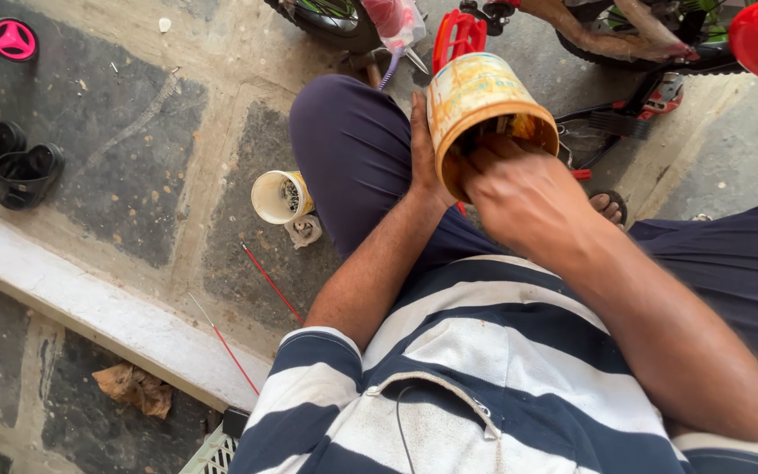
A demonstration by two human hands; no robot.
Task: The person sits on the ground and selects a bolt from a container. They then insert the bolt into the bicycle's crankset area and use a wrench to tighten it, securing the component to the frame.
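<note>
My left hand (424,156) grips the side of a worn yellow and white plastic tub (475,95), tilted toward me on my lap. My right hand (519,189) reaches into the tub's mouth, with its fingertips hidden inside among dark contents. Whether the fingers hold anything in there cannot be seen. I sit in dark blue trousers (353,149) and a blue and white striped shirt (449,377).
A small white cup (279,197) of tiny metal parts stands on the stone floor by my left knee, beside a crumpled rag (304,230). Two thin red rods (269,281) lie near a raised white kerb (89,307). Black sandals (10,167) lie left; children's bicycles (660,53) stand ahead.
</note>
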